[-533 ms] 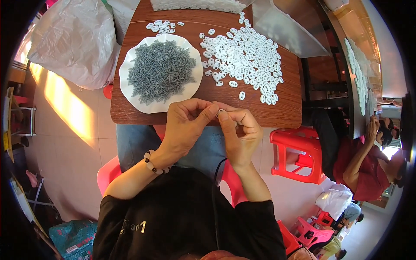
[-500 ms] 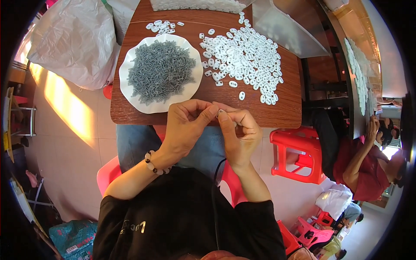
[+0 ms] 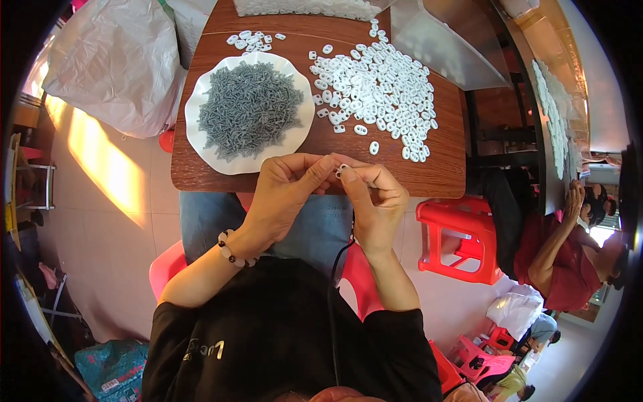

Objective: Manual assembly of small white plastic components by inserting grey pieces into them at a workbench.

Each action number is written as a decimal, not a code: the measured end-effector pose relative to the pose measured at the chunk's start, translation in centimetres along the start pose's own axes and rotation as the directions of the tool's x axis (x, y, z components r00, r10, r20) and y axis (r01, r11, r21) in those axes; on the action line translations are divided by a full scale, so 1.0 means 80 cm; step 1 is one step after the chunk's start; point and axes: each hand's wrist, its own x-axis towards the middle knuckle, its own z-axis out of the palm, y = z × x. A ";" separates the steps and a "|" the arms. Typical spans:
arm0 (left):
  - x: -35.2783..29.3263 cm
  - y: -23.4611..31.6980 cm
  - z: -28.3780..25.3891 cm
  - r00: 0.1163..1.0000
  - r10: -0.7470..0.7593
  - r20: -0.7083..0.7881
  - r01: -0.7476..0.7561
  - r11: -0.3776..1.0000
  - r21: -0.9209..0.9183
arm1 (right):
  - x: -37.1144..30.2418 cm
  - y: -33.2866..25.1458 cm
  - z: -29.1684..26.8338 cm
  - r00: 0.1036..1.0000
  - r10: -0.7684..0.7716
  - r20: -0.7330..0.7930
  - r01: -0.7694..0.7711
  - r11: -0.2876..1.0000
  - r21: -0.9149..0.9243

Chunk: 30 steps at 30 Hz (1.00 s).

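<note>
Hands together at near edge of wooden table (image 3: 442,181), over my lap. My right hand (image 3: 375,204) pinches a small white oval piece (image 3: 343,167) betw thumb & forefinger; my left hand (image 3: 288,194) meets it, fingertips on same piece. White plate (image 3: 194,117) w/ grey metal bits just beyond left hand; loose white pieces (image 3: 382,87) spread to its right.

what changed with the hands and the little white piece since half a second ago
Almost nothing visibly changed. The left hand and right hand stay together at the near edge of the wooden table, fingertips pinching a small white piece between them; nothing was let go. The white plate of grey parts and the spread of white pieces lie as before.
</note>
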 end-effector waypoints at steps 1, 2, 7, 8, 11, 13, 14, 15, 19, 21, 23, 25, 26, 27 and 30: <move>0.000 0.000 -0.001 1.000 0.005 0.003 -0.005 1.000 -0.003 | 0.000 0.000 0.000 1.000 -0.009 0.005 0.009 1.000 -0.001; -0.001 0.001 0.000 1.000 0.005 0.002 -0.005 1.000 -0.003 | 0.001 0.000 0.000 1.000 -0.009 0.006 0.009 1.000 -0.001; -0.002 0.004 0.000 1.000 0.007 -0.006 -0.007 0.999 0.039 | 0.001 0.002 0.000 1.000 0.014 0.002 -0.014 1.000 -0.011; -0.002 0.005 0.000 1.000 0.007 -0.006 -0.007 0.999 0.039 | 0.001 0.002 0.000 1.000 0.013 0.002 -0.013 1.000 -0.011; -0.001 0.006 0.002 0.999 0.031 -0.005 -0.031 0.997 0.070 | 0.000 0.003 0.003 1.000 0.008 0.008 -0.008 1.000 0.007; 0.000 0.003 0.004 0.994 0.105 -0.024 -0.101 0.987 0.122 | -0.001 0.002 0.002 1.000 -0.019 0.002 0.019 0.998 -0.060; -0.001 0.004 0.004 0.994 0.104 -0.024 -0.101 0.987 0.122 | -0.001 0.001 0.003 1.000 -0.019 0.001 0.019 0.998 -0.060; 0.000 0.005 0.002 0.988 0.151 -0.022 -0.141 0.961 0.237 | -0.002 -0.001 0.005 0.999 -0.037 -0.003 0.037 0.994 -0.099; -0.002 0.005 0.001 0.977 0.212 -0.019 -0.188 0.900 0.393 | -0.006 0.008 0.007 0.995 -0.094 -0.031 0.089 0.988 -0.129; -0.003 -0.001 0.005 0.977 0.210 -0.048 -0.179 0.916 0.359 | -0.009 0.013 0.010 0.991 -0.121 -0.048 0.114 0.985 -0.130; -0.001 -0.005 0.004 0.975 0.207 -0.077 -0.172 0.931 0.322 | -0.009 0.013 0.011 0.987 -0.148 -0.066 0.139 0.981 -0.133; 0.000 -0.007 -0.001 0.980 0.190 -0.064 -0.164 0.942 0.292 | -0.009 0.009 0.012 0.995 -0.091 -0.046 0.081 0.979 -0.189; 0.000 -0.006 -0.001 0.980 0.190 -0.066 -0.163 0.942 0.292 | -0.008 0.009 0.013 0.995 -0.089 -0.044 0.080 0.979 -0.189; 0.000 -0.005 0.000 0.985 0.157 -0.065 -0.140 0.966 0.218 | -0.006 0.008 0.013 0.996 -0.080 -0.043 0.072 0.984 -0.160; -0.001 0.004 0.002 0.992 0.116 -0.041 -0.108 0.982 0.155 | -0.002 0.009 0.012 0.998 -0.055 -0.038 0.051 0.995 -0.089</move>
